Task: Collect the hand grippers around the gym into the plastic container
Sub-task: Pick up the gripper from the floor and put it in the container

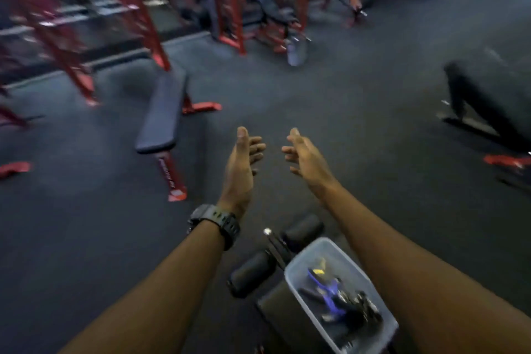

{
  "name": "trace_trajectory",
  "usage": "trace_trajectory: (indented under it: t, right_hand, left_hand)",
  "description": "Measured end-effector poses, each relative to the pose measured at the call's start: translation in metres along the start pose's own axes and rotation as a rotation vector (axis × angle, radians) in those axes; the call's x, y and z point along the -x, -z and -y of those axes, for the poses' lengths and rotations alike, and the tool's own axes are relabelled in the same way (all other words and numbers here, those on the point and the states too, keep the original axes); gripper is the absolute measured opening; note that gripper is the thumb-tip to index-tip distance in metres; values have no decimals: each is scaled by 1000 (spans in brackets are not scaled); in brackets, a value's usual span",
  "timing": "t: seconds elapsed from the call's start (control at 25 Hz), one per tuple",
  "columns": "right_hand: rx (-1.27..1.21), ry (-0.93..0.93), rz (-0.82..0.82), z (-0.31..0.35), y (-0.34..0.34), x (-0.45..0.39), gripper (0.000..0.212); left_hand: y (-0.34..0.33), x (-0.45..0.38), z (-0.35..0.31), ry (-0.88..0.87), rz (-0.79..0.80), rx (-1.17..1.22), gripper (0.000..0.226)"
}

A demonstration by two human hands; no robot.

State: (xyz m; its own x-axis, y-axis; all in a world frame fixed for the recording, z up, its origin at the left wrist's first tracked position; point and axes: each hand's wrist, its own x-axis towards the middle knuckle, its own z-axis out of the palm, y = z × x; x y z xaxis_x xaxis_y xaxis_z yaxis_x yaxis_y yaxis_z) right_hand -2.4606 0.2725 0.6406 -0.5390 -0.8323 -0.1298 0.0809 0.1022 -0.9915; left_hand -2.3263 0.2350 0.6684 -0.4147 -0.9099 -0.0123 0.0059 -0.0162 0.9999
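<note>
A clear plastic container (298, 267) rests on a black padded bench at the bottom of the view, under my right forearm. Inside it lie several hand grippers (330, 293), blue and black, one with a yellow part. My left hand (242, 164), with a black watch on the wrist, and my right hand (304, 156) are stretched forward over the dark floor, palms facing each other, fingers apart and empty. Both hands are well above and beyond the container. The picture is blurred.
A flat bench (162, 112) with red feet stands to the left. Red rack frames (135, 8) fill the upper left, an incline bench (267, 6) sits at top middle. A dark machine (485, 100) is at right. Foam rollers (253, 270) adjoin the container.
</note>
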Motion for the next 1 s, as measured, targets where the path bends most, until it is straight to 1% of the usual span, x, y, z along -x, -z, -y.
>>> trace_trajectory:
  t: [0.12, 0.2, 0.32, 0.4, 0.52, 0.64, 0.76, 0.84, 0.88, 0.92, 1.0]
  right_hand:
    - [16, 102, 190, 61, -87, 1, 41]
    - [51, 163, 301, 88, -145, 15, 46]
    - [42, 188, 439, 105, -219, 41, 47]
    - [57, 187, 539, 111, -265, 65, 51]
    - [96, 197, 677, 113, -338, 113, 57]
    - [80, 215, 812, 110, -402, 174, 54]
    - [107, 248, 942, 107, -454, 228, 69]
    - [167, 277, 992, 105, -475, 247, 79]
    - [176, 288, 999, 103, -483, 250, 79]
    - [176, 299, 995, 102, -490, 251, 74]
    - [169, 308, 990, 101, -502, 251, 58]
  left_hand:
    - [95, 10, -62, -107, -228, 14, 70]
    - [159, 33, -93, -165, -369, 40, 77]
    - [239, 80, -120, -222, -548, -7, 81]
    - [288, 118, -130, -242, -673, -15, 82]
    - [355, 177, -139, -259, -824, -11, 80]
    - [398, 229, -140, -248, -930, -20, 80]
    - [431, 273, -147, -238, -1028, -42, 86]
    - [450, 294, -149, -249, -1087, -61, 88]
    - [458, 302, -149, -252, -1111, -63, 88]
    - [463, 307, -148, -251, -1130, -61, 87]
    - [469, 313, -147, -244, -1151, -62, 84]
